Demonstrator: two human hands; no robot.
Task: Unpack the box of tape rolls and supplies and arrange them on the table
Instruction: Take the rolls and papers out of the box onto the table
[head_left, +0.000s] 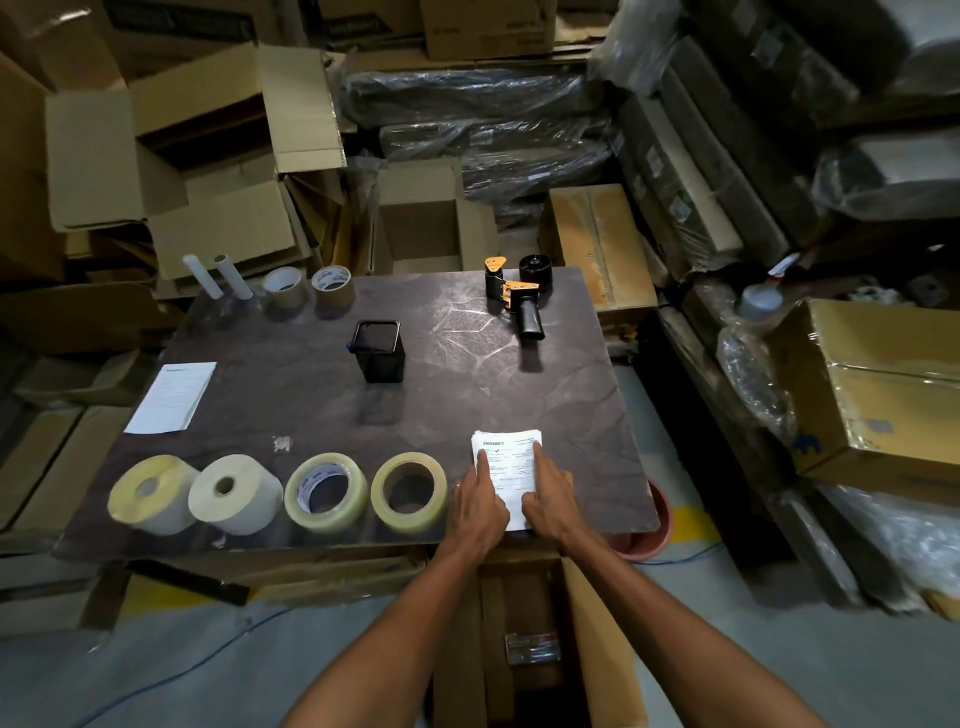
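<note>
Fingers (484, 467) press one paper stack (511, 467); four tape rolls (326, 491) beside.

Dark marbled tabletop (467, 374) fills mid-frame, with four pale tape rolls (327, 491) lined along its lower edge and a printed paper stack (511, 467) at lower right. Centre, a black square mesh pot (378, 351). Upper right, a black-and-orange tape dispenser (517, 296); upper left, two brown tape rolls (309, 286), two white tubes (215, 278) and a white sheet (171, 397).

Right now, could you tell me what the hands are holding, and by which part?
Nothing is gripped: the left hand and right hand press flat on the paper stack's near side edges.
</note>
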